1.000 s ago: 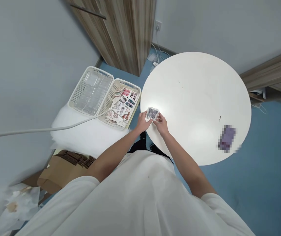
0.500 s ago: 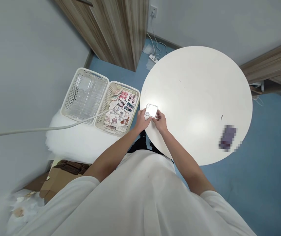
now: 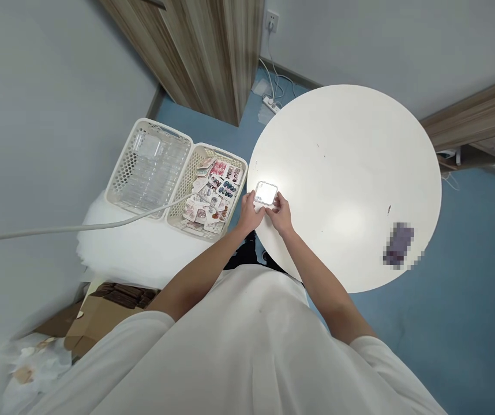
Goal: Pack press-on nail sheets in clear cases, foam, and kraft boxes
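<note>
A small, clear plastic box [image 3: 266, 193] with rounded corners lies at the near-left edge of the round white table [image 3: 342, 150], glare covering most of its top. My left hand [image 3: 250, 214] grips its left side. On the opposite side, my right hand [image 3: 281, 215] has its fingers closed on the box's right edge, and both thumbs come close together at the near edge. What lies inside the box is washed out by the reflection. Left of my hands, a cream basket [image 3: 195, 148] holds cards of coloured press-on nails [image 3: 219, 187].
Another cream basket [image 3: 122, 167] holds several clear plastic boxes [image 3: 150, 173]. A pale cable [image 3: 113, 223] runs across both baskets. White padded material [image 3: 139, 253] lies beneath them, and a cardboard box [image 3: 87, 320] stands lower left. A pixelated dark object [image 3: 398, 245] is at the table's right.
Both hands stay on the plastic box in nearly the same place. The view has shifted slightly; otherwise only tiny finger movements show.
</note>
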`<action>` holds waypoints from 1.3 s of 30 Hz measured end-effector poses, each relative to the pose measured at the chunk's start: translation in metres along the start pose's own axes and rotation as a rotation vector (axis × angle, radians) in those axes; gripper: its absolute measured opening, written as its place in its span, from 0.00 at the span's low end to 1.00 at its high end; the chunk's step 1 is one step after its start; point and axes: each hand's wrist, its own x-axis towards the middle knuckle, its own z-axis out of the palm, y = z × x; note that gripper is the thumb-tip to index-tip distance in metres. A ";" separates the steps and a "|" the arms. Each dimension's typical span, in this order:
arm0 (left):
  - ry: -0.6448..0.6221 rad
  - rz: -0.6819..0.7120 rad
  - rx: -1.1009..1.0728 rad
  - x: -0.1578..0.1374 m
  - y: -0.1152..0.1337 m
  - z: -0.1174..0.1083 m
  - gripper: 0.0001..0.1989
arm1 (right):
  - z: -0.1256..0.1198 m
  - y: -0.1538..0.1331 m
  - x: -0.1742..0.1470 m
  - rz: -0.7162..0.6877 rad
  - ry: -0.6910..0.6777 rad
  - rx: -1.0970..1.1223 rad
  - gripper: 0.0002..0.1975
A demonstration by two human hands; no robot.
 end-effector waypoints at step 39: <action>0.580 -0.434 -0.156 -0.257 -0.088 -0.054 0.19 | 0.057 0.026 -0.123 -0.420 -0.835 -0.414 0.15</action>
